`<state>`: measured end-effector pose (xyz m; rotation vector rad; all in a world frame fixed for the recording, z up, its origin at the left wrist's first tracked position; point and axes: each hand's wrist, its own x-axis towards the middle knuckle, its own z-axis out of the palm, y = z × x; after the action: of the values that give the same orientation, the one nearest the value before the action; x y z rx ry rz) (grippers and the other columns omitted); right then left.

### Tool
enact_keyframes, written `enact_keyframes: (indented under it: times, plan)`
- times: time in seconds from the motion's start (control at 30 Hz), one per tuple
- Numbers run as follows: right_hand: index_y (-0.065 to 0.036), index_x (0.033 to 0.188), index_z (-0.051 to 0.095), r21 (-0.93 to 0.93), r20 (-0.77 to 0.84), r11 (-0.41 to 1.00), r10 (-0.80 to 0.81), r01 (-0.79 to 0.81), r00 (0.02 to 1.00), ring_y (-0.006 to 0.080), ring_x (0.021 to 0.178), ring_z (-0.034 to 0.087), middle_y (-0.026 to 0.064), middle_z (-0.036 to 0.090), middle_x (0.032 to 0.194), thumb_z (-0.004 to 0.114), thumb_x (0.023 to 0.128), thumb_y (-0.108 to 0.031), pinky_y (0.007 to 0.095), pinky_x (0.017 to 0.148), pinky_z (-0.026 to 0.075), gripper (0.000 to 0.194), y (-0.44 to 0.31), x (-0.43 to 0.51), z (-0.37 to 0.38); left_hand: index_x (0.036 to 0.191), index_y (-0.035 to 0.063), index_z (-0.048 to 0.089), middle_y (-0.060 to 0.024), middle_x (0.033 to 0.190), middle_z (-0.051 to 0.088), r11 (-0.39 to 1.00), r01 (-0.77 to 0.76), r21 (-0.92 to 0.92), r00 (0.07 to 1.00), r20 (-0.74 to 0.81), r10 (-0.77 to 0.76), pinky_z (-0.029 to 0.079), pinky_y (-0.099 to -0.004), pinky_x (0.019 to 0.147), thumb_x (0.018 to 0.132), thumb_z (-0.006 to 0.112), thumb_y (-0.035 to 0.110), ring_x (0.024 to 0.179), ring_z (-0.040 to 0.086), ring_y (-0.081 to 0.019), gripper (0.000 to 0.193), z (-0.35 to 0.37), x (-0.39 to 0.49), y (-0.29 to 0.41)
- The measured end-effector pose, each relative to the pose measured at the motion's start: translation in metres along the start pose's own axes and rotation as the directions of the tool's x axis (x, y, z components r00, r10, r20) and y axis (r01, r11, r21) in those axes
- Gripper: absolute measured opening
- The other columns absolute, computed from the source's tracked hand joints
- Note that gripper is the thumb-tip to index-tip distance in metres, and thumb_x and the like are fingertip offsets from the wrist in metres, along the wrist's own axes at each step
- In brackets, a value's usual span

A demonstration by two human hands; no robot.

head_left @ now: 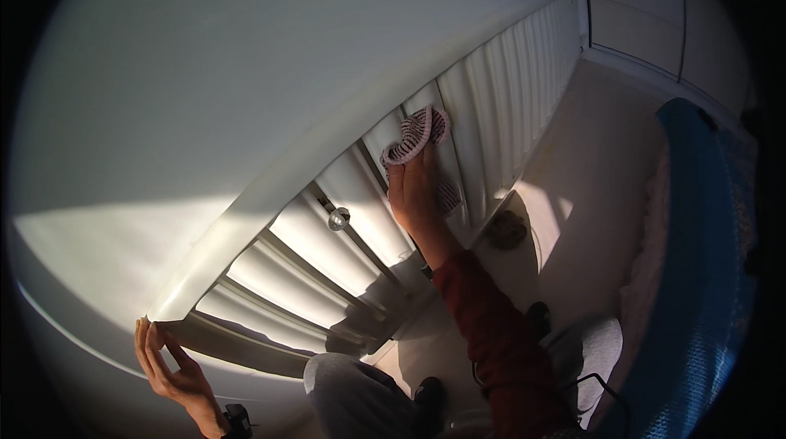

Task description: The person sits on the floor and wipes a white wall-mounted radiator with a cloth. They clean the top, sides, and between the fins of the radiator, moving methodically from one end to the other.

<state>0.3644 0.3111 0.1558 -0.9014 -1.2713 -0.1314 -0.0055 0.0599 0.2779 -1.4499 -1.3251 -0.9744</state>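
My right hand (416, 193) holds a striped pink and dark cloth (419, 135) against the upper part of white vertical slats or door panels (344, 199) below a long white ledge (368, 113). Part of the cloth hangs beside the hand, and the palm is hidden. At lower left, my left hand (169, 365) touches the near end of the ledge with its fingertips. Its fingers are nearly straight, with no object visible in them. A round glass-like knob (338, 218) sticks out between two slats, left of my right hand.
A blue textured covering (694, 255) with a pinkish fringe lies along the right side. Below the slats, a small brownish object (507, 229) rests on the pale floor (583, 132). A framed panel (638, 15) stands at upper right. My knees and dark footwear are at the bottom.
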Motion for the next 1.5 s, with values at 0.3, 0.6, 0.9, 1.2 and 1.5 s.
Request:
enact_keyframes:
  times: [0.3, 0.6, 0.9, 1.2, 1.5]
  plan:
    - [0.006, 0.147, 0.041, -0.002, -0.066, 0.878, 0.477, -0.478, 0.876, 0.0449, 0.140, 0.040, 0.0278, 0.039, 0.153, 0.049, 0.104, -0.020, 0.0481, 0.118, 0.032, 0.051, 0.060, -0.193, -0.021, 0.118, -0.0025, 0.068, -0.0181, 0.126, 0.068, 0.997, -0.067, 0.034, 0.998, -0.002, 0.067, 0.057, -0.0401, 0.094, 0.090, 0.065, -0.013, 0.116, 0.067, -0.0343, 0.030, -0.001, 0.001, -0.005]
    - [0.004, 0.108, 0.057, 0.366, -0.110, 0.855, 0.432, -0.367, 0.895, 0.0388, 0.103, 0.056, 0.0229, 0.060, 0.106, 0.044, 0.105, -0.014, 0.0478, 0.093, 0.044, 0.023, 0.015, -0.022, 0.002, 0.118, -0.0028, 0.068, -0.0176, 0.126, 0.068, 0.998, -0.068, 0.017, 0.997, -0.035, 0.069, 0.057, -0.0381, 0.094, 0.090, 0.065, -0.013, 0.116, 0.068, -0.0327, 0.030, 0.003, -0.001, -0.007]
    - [0.004, 0.112, 0.061, 0.210, -0.155, 0.975, -0.043, 0.075, 0.987, 0.0418, 0.117, 0.049, 0.0232, 0.053, 0.131, 0.054, 0.101, -0.011, 0.0517, 0.102, 0.039, 0.020, -0.054, 0.030, -0.004, 0.120, -0.0052, 0.067, -0.0190, 0.128, 0.067, 0.989, -0.058, 0.137, 0.998, 0.010, 0.057, 0.058, -0.0402, 0.095, 0.092, 0.062, -0.014, 0.120, 0.066, -0.0352, 0.030, 0.004, -0.004, -0.009]
    - [-0.004, 0.100, 0.073, -0.001, 0.003, 1.000, -0.019, 0.019, 1.000, 0.0466, 0.119, 0.047, 0.0246, 0.048, 0.138, 0.074, 0.083, -0.019, 0.0591, 0.105, 0.036, 0.022, 0.007, -0.070, -0.005, 0.121, -0.0073, 0.067, -0.0199, 0.123, 0.070, 0.954, -0.222, 0.200, 0.975, 0.013, 0.224, 0.058, -0.0400, 0.096, 0.095, 0.062, -0.012, 0.113, 0.070, -0.0335, 0.026, 0.005, 0.000, -0.016]
    - [0.001, 0.123, 0.061, 0.332, -0.152, 0.699, 0.703, -0.634, 0.695, 0.0359, 0.118, 0.056, 0.0204, 0.055, 0.129, 0.072, 0.088, -0.004, 0.0466, 0.097, 0.049, 0.038, 0.066, -0.258, -0.003, 0.121, -0.0038, 0.069, -0.0155, 0.123, 0.071, 0.934, -0.256, 0.250, 0.967, 0.053, 0.251, 0.059, -0.0353, 0.092, 0.095, 0.065, -0.009, 0.112, 0.070, -0.0291, 0.027, 0.000, 0.002, -0.018]
